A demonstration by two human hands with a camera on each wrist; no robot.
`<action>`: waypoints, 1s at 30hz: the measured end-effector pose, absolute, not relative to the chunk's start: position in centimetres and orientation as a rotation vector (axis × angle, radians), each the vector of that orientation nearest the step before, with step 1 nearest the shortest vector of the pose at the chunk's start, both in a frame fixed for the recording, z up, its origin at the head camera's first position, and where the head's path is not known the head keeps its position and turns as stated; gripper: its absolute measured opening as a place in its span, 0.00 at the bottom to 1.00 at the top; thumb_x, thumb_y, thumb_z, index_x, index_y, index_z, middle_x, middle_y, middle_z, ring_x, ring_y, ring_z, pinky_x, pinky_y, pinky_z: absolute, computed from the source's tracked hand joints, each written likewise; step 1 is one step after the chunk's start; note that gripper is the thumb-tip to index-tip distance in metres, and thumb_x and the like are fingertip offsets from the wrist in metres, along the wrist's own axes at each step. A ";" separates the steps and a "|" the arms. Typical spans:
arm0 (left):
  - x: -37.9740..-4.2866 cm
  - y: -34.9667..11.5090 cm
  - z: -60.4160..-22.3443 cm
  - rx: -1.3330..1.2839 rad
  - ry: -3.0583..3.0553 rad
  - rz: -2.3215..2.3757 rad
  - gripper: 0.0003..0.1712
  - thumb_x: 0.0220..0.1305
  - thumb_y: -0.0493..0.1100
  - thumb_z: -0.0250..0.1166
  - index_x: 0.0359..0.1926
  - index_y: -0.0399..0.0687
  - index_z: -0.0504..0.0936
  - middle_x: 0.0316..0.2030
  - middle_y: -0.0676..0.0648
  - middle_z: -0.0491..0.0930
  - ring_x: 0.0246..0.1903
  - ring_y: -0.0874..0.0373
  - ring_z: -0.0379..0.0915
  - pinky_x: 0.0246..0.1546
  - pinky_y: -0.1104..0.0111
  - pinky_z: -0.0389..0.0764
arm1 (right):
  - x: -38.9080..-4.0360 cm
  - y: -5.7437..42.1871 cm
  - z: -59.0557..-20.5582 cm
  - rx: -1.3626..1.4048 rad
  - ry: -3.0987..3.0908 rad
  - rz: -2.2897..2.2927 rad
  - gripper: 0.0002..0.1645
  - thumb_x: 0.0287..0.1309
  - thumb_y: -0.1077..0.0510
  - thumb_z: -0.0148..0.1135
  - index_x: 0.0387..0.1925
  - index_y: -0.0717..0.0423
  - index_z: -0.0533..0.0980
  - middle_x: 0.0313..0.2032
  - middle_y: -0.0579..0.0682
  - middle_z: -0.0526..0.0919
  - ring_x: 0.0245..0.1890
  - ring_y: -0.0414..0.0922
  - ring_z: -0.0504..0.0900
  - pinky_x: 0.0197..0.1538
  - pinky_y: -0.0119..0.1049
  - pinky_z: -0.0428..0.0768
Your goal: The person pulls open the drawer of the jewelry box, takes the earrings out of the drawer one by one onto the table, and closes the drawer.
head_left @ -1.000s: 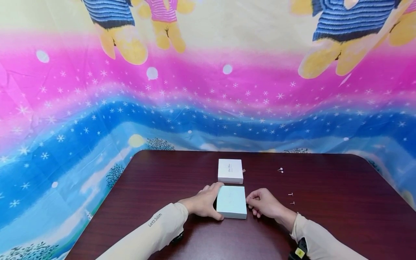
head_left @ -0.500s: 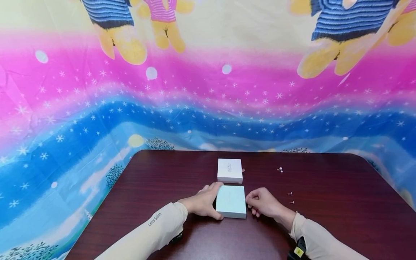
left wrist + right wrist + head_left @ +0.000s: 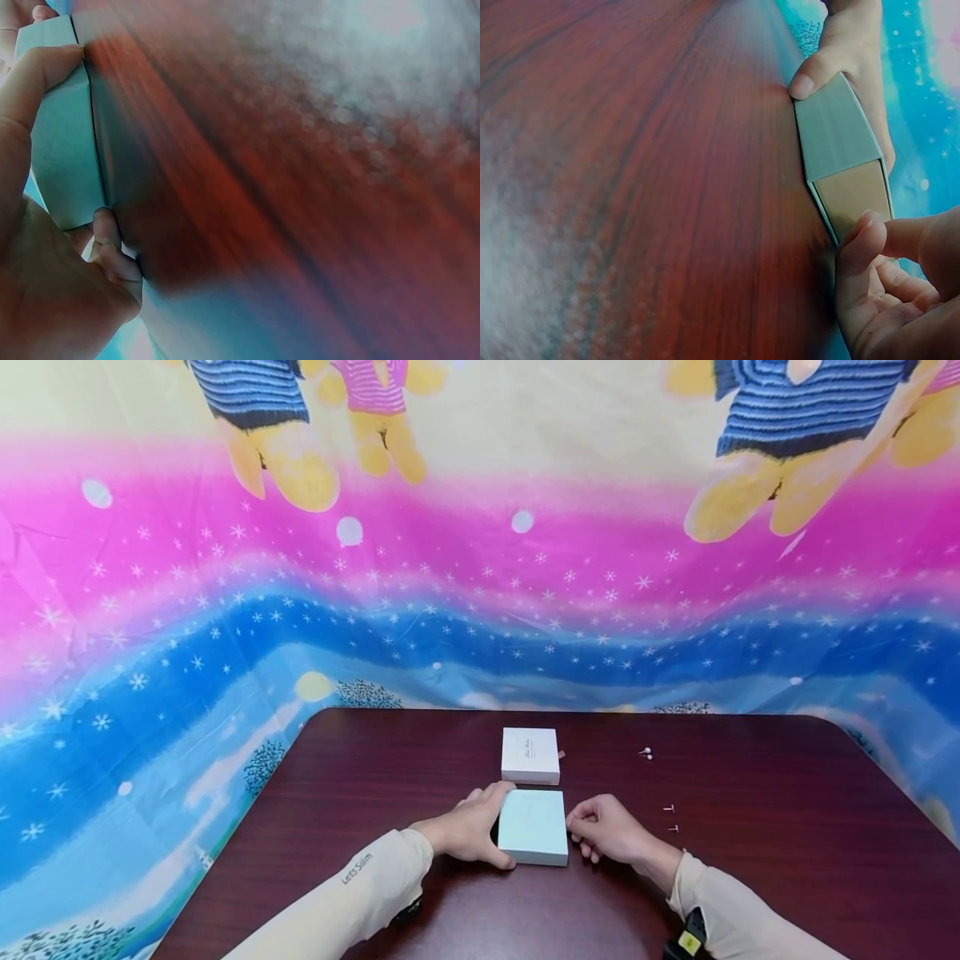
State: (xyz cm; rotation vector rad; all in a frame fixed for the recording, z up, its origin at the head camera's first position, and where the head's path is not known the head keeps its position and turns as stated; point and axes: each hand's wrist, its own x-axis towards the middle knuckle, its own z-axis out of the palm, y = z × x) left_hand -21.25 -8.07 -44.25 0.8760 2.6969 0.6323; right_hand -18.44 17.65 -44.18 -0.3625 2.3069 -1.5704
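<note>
A flat mint-green drawer box (image 3: pixel 532 827) lies on the table in front of me. My left hand (image 3: pixel 472 827) grips it from the left, thumb on the near side and fingers at the far side. The left wrist view shows the thumb (image 3: pixel 45 71) pressed along the box's side. At the right end my right hand (image 3: pixel 611 831) has thumb and forefinger pinched together. In the right wrist view they meet against the tan end of the inner drawer (image 3: pixel 851 191), hiding what lies between them. The drawer sits inside the sleeve there.
Just behind stands a white box (image 3: pixel 530 754) with printed lettering and a small tab (image 3: pixel 561 754) on its right. To the right lie two tiny round-headed studs (image 3: pixel 648 752) and two small T-shaped pins (image 3: pixel 669 808). A patterned cloth (image 3: pixel 450 577) hangs behind the dark red table (image 3: pixel 375 752).
</note>
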 end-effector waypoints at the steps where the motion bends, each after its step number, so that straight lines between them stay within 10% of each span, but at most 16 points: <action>1: -21.3 -8.1 -44.3 0.877 2.697 0.632 0.60 0.41 0.55 0.81 0.72 0.50 0.57 0.59 0.52 0.71 0.52 0.58 0.64 0.55 0.65 0.68 | -18.4 17.6 -44.2 -0.361 2.307 -1.571 0.11 0.69 0.65 0.54 0.37 0.72 0.79 0.22 0.48 0.77 0.16 0.36 0.75 0.22 0.30 0.77; 30: -21.4 -8.3 -44.4 0.897 2.709 0.611 0.63 0.42 0.56 0.80 0.75 0.49 0.55 0.63 0.50 0.69 0.54 0.56 0.65 0.56 0.63 0.68 | -18.8 17.6 -44.7 -0.350 2.312 -1.565 0.12 0.70 0.64 0.54 0.37 0.71 0.79 0.22 0.48 0.77 0.16 0.37 0.75 0.21 0.31 0.78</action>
